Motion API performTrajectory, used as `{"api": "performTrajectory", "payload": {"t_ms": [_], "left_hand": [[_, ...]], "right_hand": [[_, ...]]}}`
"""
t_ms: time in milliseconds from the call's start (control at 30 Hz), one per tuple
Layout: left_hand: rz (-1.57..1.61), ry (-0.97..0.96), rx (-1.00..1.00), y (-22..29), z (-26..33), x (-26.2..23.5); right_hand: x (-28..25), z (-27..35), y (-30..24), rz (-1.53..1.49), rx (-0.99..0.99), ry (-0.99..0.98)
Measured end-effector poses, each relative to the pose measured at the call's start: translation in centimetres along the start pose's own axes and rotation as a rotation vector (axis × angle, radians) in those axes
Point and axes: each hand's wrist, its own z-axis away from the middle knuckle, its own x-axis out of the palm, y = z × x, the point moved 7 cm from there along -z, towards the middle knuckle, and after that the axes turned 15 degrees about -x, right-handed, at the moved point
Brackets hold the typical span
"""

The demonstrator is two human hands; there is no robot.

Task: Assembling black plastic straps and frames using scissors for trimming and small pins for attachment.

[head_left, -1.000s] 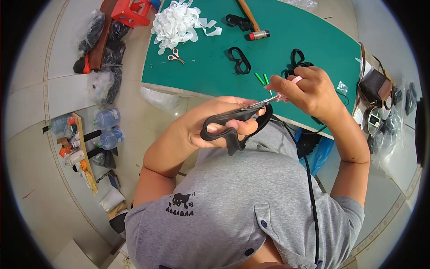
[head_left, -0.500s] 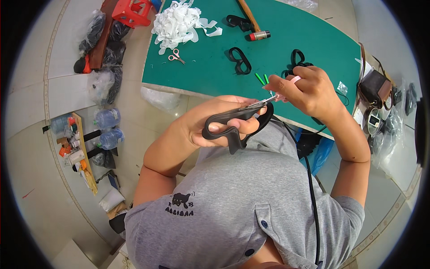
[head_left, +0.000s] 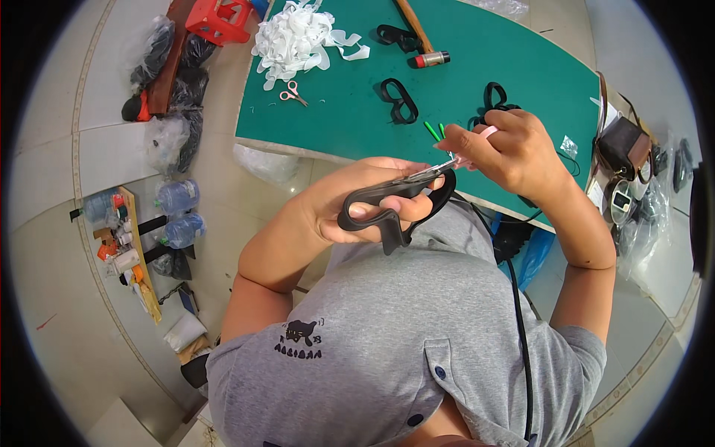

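A black, rubbery goggle-shaped frame (head_left: 391, 232) is gripped in my left hand (head_left: 357, 177), whose fingers curl through its openings. My right hand (head_left: 514, 153) is closed on a small pair of pink-handled scissors (head_left: 426, 172). Their metal blades lie along the frame's upper edge, close to my left fingertips; whether they are cutting into it is too small to tell. Just behind the scissors, a tool with two green handles (head_left: 432, 131) shows on the green table (head_left: 335, 123), partly hidden by my right hand.
Another goggle-shaped frame (head_left: 402, 108) lies beyond my hands, with more black pieces (head_left: 494, 95) to its right. A wooden-handled hammer (head_left: 418, 31), pink scissors (head_left: 293, 93) and a heap of white strips (head_left: 292, 43) sit farther back. A black cable (head_left: 519, 328) runs down my shirt.
The scissor blades have shifted very slightly along the frame's edge, and the frame has moved a touch to the right. Everything on the table stays put.
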Motion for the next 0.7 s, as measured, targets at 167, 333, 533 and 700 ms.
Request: {"api": "performTrajectory", "payload": {"t_ms": [167, 333, 533, 700], "left_hand": [[-0.006, 0.03, -0.002, 0.08, 0.09, 0.03], [-0.045, 0.052, 0.01, 0.27, 0.08, -0.22], [-0.058, 0.065, 0.023, 0.3, 0.08, -0.13], [-0.026, 0.028, 0.008, 0.25, 0.12, -0.18]], "right_hand": [[0.14, -0.15, 0.0, -0.003, 0.001, -0.006], [0.17, -0.33, -0.1, -0.002, -0.009, 0.004], [0.25, -0.61, -0.34, 0.031, -0.027, 0.015], [0.42, -0.75, -0.51, 0.041, -0.031, -0.006]]}}
